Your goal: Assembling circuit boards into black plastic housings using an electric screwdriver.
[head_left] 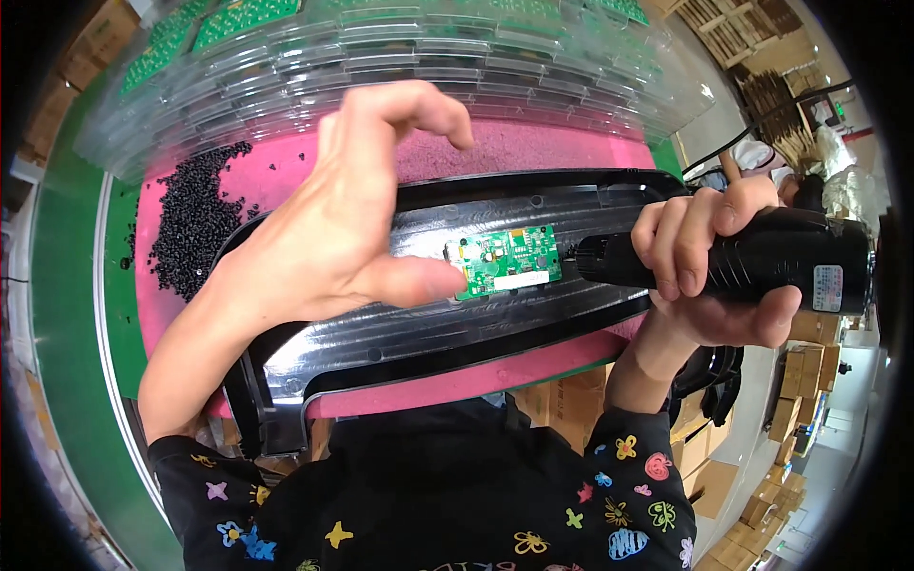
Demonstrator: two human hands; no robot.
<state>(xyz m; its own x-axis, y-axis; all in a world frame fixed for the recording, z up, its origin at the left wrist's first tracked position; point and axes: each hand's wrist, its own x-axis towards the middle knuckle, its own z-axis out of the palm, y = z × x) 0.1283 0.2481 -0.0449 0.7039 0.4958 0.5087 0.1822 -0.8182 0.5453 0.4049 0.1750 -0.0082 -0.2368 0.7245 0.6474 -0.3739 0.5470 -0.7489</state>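
Glossy plastic on rough foam

A glossy black plastic housing point(457, 333) lies on a rough pink foam mat point(571, 143); the black ribbed plastic power screwdriver point(762, 262) looks semi-matt.

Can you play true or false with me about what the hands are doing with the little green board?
1. The left hand presses its thumb on the green circuit board. True.
2. The right hand holds a red hammer. False: it grips a black power screwdriver.
3. The board sits on a black plastic panel. True.
4. The mat under the panel is blue. False: it is pink.
5. Small black pellets lie on the mat. True.
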